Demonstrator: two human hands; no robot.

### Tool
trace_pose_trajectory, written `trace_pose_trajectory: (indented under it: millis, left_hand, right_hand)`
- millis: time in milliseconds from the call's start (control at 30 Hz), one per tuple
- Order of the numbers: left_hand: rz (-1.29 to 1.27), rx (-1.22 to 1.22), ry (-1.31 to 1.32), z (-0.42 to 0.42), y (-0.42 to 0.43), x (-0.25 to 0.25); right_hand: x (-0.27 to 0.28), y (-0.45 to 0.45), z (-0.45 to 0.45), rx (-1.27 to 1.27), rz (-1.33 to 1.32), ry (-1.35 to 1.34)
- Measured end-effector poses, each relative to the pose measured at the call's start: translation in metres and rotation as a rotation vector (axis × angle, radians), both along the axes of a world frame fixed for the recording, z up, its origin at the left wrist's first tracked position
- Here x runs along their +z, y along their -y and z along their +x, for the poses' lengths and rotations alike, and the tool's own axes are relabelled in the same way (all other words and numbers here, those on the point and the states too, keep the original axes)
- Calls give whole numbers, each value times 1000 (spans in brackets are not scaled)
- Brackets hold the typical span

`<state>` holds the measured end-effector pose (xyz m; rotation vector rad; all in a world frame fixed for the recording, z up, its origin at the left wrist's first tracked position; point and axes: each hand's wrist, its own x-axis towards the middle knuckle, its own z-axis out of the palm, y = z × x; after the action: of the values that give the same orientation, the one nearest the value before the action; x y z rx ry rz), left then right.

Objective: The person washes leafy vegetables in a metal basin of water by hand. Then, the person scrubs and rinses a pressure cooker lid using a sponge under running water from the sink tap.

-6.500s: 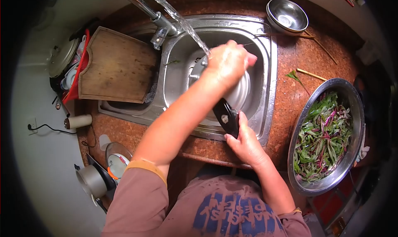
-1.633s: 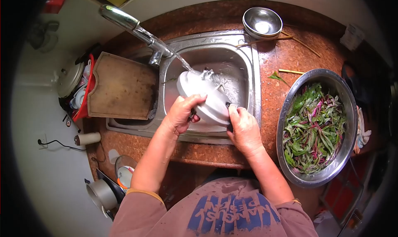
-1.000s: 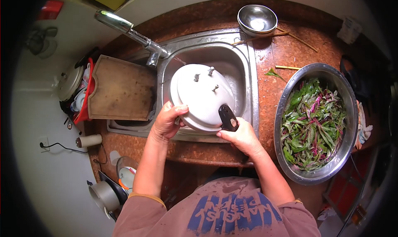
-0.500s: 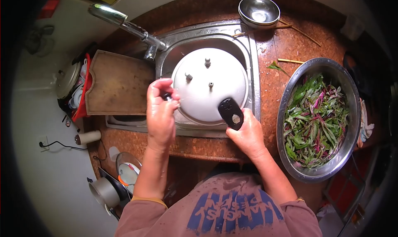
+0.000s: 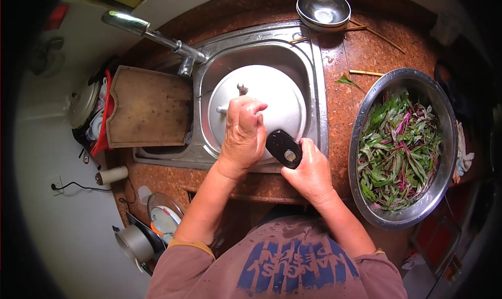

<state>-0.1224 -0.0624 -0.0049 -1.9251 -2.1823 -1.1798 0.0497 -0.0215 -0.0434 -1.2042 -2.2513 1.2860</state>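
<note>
A round, pale metal pressure cooker lid sits tilted in the sink, with small metal fittings on its top. Its black handle, wet with drops, points toward my body. My right hand grips the end of that handle, thumb along its side. Over the middle of the lid is my left hand, fingers curled and pinched together. Whatever lies between those fingertips is hidden, and the hand covers the lid's central fitting.
A large steel basin of purple-green leafy vegetables stands at right. Metal bowls and chopsticks lie behind. The faucet reaches over from the back left, near a wooden cutting board across the sink's left side.
My left hand has moved right, from the lid's left edge to over its middle; a small dark piece seen in its fingers is now hidden. The lid and its handle have shifted slightly left.
</note>
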Motion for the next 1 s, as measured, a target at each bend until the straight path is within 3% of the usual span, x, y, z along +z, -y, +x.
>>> trace_pose_trajectory:
  millis: [267, 367, 767, 867, 1000]
  left_hand:
    - [-84, 136, 183, -2, 2, -10]
    - [-87, 96, 3, -7, 7, -5]
    - [-211, 127, 187, -8, 22, -36]
    - [-321, 210, -44, -4, 20, -35]
    - [-266, 278, -183, 4, 15, -16]
  right_hand:
    - [2, -1, -2, 10, 33, -10]
    - [1, -1, -2, 4, 28, -19]
    - [-8, 6, 3, 16, 20, 4]
    - [-8, 9, 2, 20, 4, -17]
    - [0, 9, 1, -15, -151, -28]
